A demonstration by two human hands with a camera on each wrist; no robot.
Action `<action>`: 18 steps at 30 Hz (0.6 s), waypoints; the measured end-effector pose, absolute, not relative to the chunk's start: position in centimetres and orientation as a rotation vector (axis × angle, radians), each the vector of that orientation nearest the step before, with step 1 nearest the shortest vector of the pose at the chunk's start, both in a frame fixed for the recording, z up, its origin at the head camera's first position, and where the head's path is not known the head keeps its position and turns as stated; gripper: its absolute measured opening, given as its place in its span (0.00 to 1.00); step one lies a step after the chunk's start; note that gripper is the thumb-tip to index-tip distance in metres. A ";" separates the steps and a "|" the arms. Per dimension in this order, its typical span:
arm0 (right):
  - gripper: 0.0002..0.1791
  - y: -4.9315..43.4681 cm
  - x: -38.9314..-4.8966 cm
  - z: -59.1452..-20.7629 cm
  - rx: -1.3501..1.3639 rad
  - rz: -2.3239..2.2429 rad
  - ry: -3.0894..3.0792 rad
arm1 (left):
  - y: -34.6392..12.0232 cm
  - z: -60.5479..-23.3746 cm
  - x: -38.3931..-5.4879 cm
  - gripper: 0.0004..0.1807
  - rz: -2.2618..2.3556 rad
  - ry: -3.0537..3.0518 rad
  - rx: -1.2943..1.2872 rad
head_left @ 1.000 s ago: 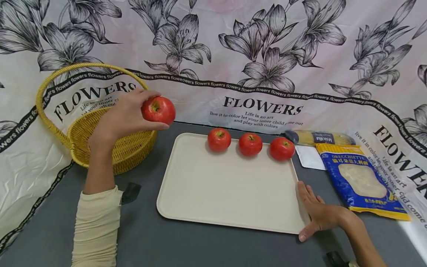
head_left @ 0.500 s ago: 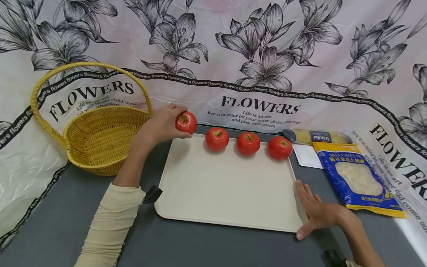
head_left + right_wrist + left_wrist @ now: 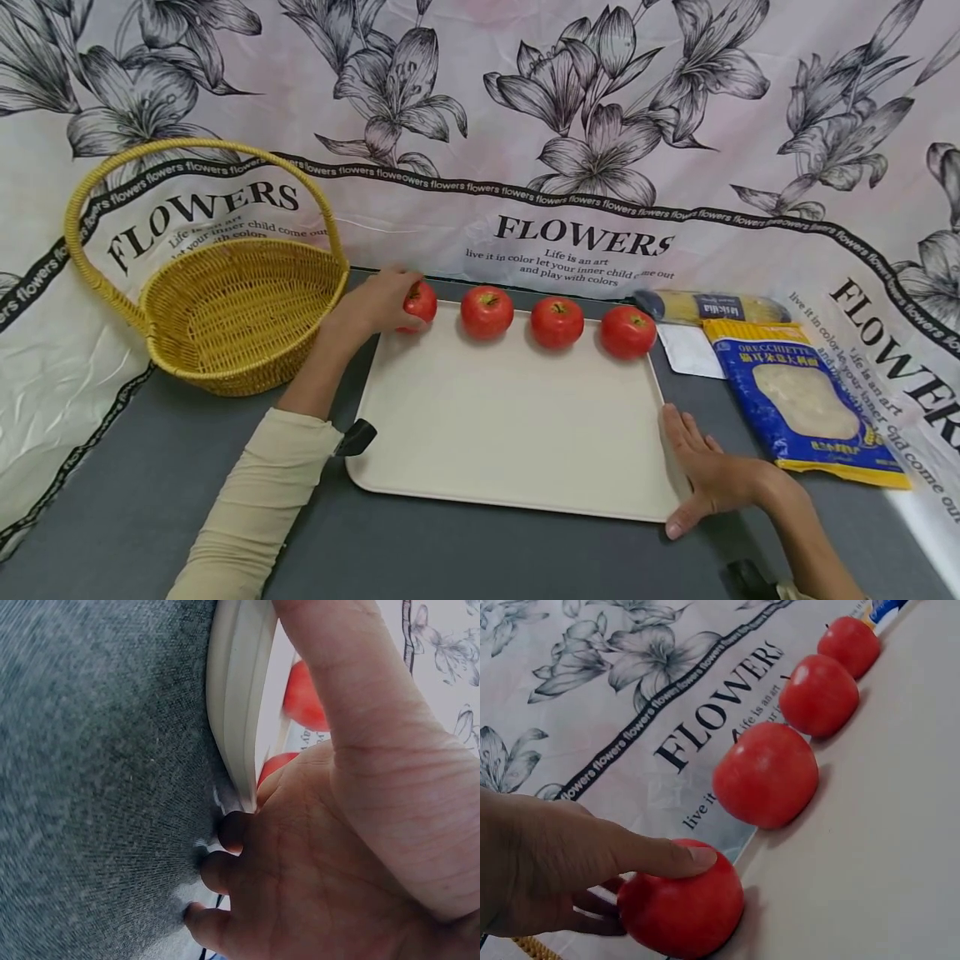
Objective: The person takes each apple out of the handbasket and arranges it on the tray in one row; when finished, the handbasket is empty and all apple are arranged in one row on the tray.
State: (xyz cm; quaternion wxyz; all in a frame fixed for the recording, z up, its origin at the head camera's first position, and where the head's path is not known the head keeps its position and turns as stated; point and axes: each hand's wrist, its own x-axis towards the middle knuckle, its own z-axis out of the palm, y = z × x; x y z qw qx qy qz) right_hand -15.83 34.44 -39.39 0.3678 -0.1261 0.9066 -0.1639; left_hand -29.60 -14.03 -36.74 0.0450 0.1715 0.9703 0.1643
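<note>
My left hand (image 3: 380,302) grips a red apple (image 3: 682,904) at the far left corner of the cream tray (image 3: 510,433), thumb on one side and fingers round the other. In a row along the tray's far edge sit a second apple (image 3: 487,312), a third apple (image 3: 557,322) and a fourth apple (image 3: 627,332). At the tray's right side, my right hand (image 3: 708,475) rests with fairly straight fingers against the rim. The right wrist view shows its thumb by the tray's corner (image 3: 244,697) and fingertips on the grey tabletop.
A yellow wicker basket (image 3: 240,317) with a tall handle stands left of the tray. To the right lie a blue and yellow orecchiette bag (image 3: 810,400), a long pasta pack (image 3: 716,307) and a white flat piece (image 3: 692,352). Flower-printed cloth (image 3: 420,108) hangs behind.
My left hand has carried the apple from above the basket rightward and down to the tray's far left corner. The right hand stays at the tray's right edge.
</note>
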 end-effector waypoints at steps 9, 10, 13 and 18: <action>0.91 34.2 -16.1 -39.2 -0.325 -0.408 2.331 | -14.5 -37.0 -30.1 0.41 0.509 2.977 0.528; 0.91 34.1 -16.1 -39.2 -0.324 -0.412 2.329 | -14.5 -37.0 -30.1 0.41 0.510 2.977 0.526; 0.91 34.1 -16.2 -39.1 -0.322 -0.422 2.326 | -14.5 -37.0 -30.1 0.42 0.517 2.971 0.514; 0.90 33.9 -16.2 -39.2 -0.325 -0.416 2.334 | -14.7 -37.0 -30.1 0.42 0.512 2.966 0.494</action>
